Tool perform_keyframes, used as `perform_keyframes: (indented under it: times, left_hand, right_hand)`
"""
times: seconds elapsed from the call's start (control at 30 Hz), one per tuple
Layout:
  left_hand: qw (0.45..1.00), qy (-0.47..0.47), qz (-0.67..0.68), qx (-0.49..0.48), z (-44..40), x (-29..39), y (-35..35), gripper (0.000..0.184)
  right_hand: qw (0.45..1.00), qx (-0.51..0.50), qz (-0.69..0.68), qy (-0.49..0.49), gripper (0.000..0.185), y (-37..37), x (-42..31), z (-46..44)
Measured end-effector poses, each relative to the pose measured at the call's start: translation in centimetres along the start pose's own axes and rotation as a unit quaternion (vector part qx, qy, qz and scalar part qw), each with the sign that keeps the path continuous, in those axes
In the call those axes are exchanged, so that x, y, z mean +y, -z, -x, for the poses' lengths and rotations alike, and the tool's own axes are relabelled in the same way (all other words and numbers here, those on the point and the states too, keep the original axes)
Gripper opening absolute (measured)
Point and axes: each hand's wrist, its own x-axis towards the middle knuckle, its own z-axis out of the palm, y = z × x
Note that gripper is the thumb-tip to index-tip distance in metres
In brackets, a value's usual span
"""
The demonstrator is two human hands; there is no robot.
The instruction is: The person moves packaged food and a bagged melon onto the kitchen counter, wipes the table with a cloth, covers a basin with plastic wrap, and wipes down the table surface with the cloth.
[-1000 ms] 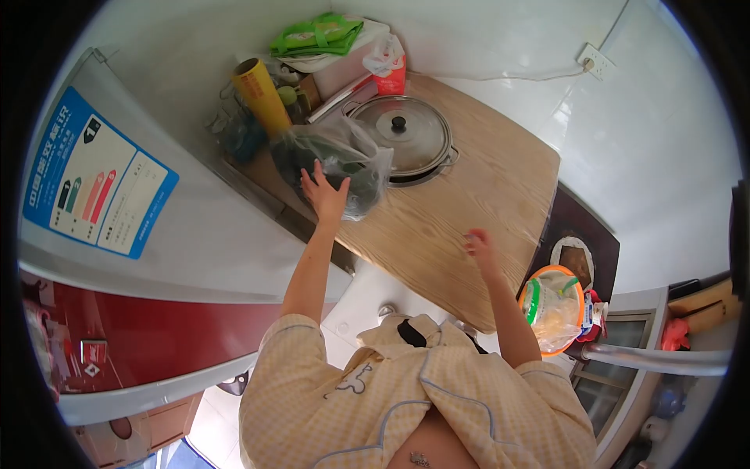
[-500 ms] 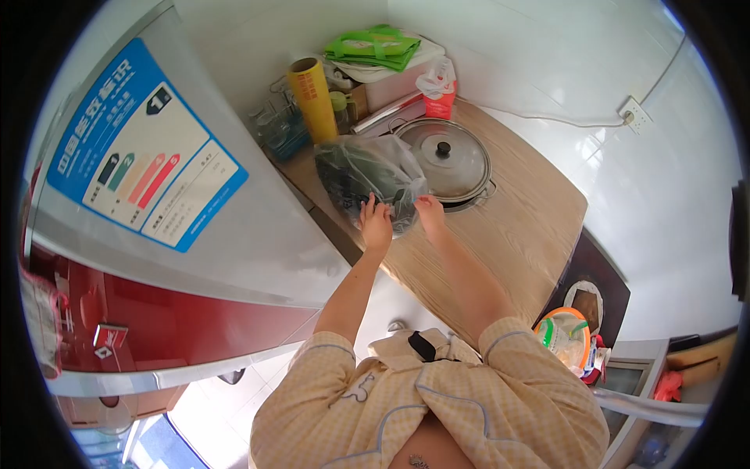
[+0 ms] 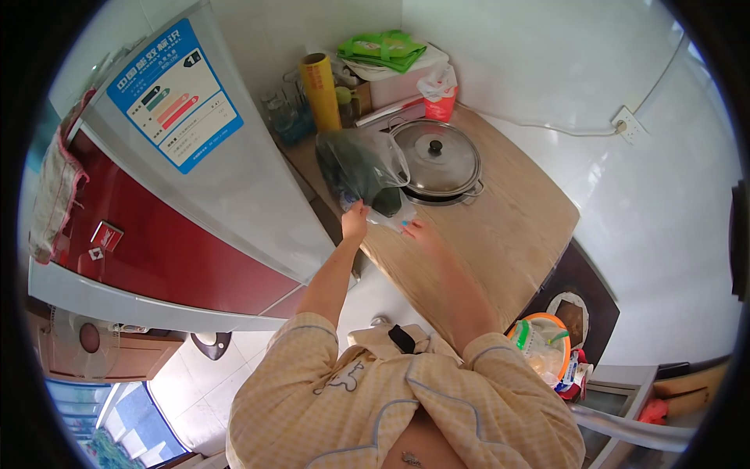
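A clear plastic bag [image 3: 391,160] with large dark green vegetables [image 3: 351,164] inside lies on the wooden counter, close beside a lidded pot [image 3: 434,168]. Their exact kind is hard to make out through the plastic. My left hand [image 3: 355,221] pinches the bag's near edge on the left. At the near right corner of the bag, my right hand [image 3: 422,233] has its fingers closed on the plastic, with a small blue spot at the fingertips. The bag's near end is stretched between both hands.
A grey and red refrigerator [image 3: 195,258] stands close on the left. Behind the bag are a yellow roll [image 3: 320,94], glass cups [image 3: 280,113], a red package [image 3: 440,102] and green folded bags [image 3: 383,51]. An orange-rimmed container [image 3: 543,348] sits low at the right.
Both hands have drawn toward me, and the near end of the bag has come with them. My left hand has gone from lying on the bag to pinching its edge. The view has shifted.
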Motion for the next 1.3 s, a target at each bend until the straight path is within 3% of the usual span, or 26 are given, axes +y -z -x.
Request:
perform_keyframes:
  times: [0.17, 0.47, 0.7, 0.83, 1.0, 1.3]
  left_hand:
    - [0.999, -0.048, -0.003, -0.006, 0.3, -0.7, 1.0, 0.026]
    - [0.997, -0.066, 0.026, -0.041, 2.7, 0.6, 0.3, 0.020]
    - [0.996, -0.042, -0.037, -0.070, 9.7, 7.1, -0.5, 0.021]
    - [0.993, -0.054, 0.005, -0.102, 13.1, 9.7, -1.0, 0.019]
    - [0.972, -0.192, -0.049, -0.130, 16.8, 11.9, -1.4, 0.017]
    - [0.926, -0.277, -0.028, -0.255, 22.2, 15.8, -0.8, 0.012]
  right_hand:
    - [0.994, 0.025, -0.106, -0.006, 0.022, -1.2, -0.5, 2.7]
    - [0.993, 0.058, -0.098, -0.011, 0.020, 0.2, 1.0, 7.7]
    - [0.994, 0.074, -0.078, -0.006, 0.018, 5.2, 0.6, 14.8]
    - [0.989, 0.097, -0.108, -0.027, 0.016, 8.0, 0.9, 19.2]
    - [0.985, 0.098, -0.140, -0.002, 0.014, 10.9, 1.7, 24.8]
    - [0.965, 0.184, -0.188, 0.000, 0.015, 13.9, 2.7, 31.6]
